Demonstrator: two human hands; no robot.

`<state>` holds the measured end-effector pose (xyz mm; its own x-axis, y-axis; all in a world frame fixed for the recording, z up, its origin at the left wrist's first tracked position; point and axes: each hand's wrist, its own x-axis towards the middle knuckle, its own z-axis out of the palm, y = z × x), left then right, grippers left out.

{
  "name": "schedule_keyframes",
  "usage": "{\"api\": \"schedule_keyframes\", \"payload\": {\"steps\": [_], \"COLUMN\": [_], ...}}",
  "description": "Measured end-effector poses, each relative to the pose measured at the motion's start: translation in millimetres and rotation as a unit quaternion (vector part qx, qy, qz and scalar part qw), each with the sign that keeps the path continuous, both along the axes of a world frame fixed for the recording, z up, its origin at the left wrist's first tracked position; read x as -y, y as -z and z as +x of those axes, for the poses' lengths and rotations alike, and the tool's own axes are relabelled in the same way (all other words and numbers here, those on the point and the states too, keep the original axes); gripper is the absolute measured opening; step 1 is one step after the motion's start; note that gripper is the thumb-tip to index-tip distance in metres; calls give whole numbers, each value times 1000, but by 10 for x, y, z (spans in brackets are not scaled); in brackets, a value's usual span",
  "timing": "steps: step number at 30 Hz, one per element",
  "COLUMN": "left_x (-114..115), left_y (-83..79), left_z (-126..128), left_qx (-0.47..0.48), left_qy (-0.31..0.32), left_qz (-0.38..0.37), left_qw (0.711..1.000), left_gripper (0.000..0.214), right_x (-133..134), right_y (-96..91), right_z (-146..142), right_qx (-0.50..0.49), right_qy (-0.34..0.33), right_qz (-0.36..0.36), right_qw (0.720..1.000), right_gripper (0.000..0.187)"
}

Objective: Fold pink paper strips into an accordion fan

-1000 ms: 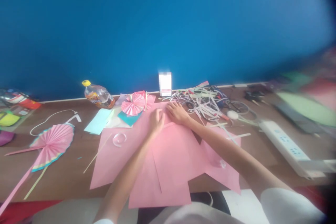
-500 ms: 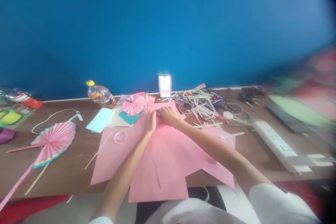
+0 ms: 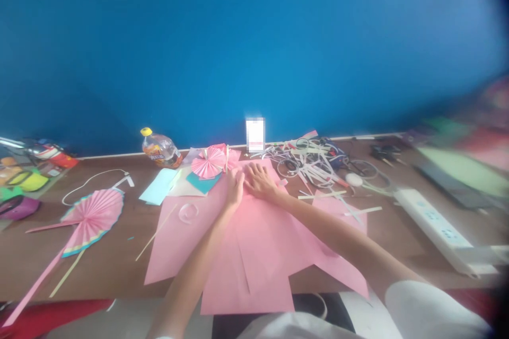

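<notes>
Several large pink paper sheets (image 3: 258, 243) lie overlapped on the brown table (image 3: 111, 259) in front of me. My left hand (image 3: 234, 188) and my right hand (image 3: 260, 180) rest side by side, fingers pressed flat on the far edge of the top pink sheet. Just beyond my left hand sits a small pink pleated paper fan (image 3: 209, 163). A curled strip of pale paper (image 3: 187, 212) lies on the pink sheet to the left of my arm.
A bigger pink fan with a blue rim (image 3: 93, 217) lies at the left. A plastic bottle with a yellow cap (image 3: 161, 148) lies by the blue wall. Cut paper strips and wires (image 3: 318, 161) pile at the right, beside a white power strip (image 3: 433, 220).
My hands have come closer together on the far edge of the pink sheet; the right hand slid left and its fingers spread flat. The view has shifted slightly.
</notes>
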<state>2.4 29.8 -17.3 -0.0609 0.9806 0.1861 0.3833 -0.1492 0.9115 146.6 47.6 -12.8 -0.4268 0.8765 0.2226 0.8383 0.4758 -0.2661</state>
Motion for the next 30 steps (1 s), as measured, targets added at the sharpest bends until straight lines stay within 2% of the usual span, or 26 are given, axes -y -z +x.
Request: {"api": "schedule_keyframes", "payload": {"steps": [4, 7, 10, 11, 13, 16, 19, 24, 27, 30], "left_x": [-13, -41, -69, -75, -81, -80, -64, 41, 135, 192], "left_y": [11, 56, 100, 110, 124, 135, 128, 37, -38, -80], "left_z": [64, 92, 84, 79, 74, 81, 90, 129, 194, 271], "left_qx": [-33, -97, -174, -186, -187, -187, -202, -220, -280, -353], "left_qy": [5, 21, 63, 65, 49, 33, 29, -3, 17, 53], "left_qz": [30, 62, 85, 89, 93, 95, 97, 139, 152, 160], "left_qw": [999, 993, 979, 976, 977, 977, 974, 966, 948, 920], "left_gripper": [34, 30, 22, 21, 21, 19, 18, 28, 31, 31], "right_x": [-11, -8, 11, 19, 43, 99, 156, 182, 174, 152], "right_y": [-94, -306, -577, -652, -746, -735, -634, -578, -584, -564], "right_z": [6, 112, 418, 558, 847, 1166, 1268, 1221, 1200, 1206], "right_qx": [-54, -176, -259, -272, -241, -107, -50, -65, -73, -74], "right_qy": [-9, 2, -22, -11, 22, 34, 36, 30, 29, 36], "right_qz": [-17, -64, -97, -110, -153, -200, -210, -222, -224, -214], "right_qw": [998, 982, 961, 956, 958, 973, 976, 972, 971, 973], "right_gripper": [48, 37, 32, 31, 31, 27, 27, 19, 18, 30]}}
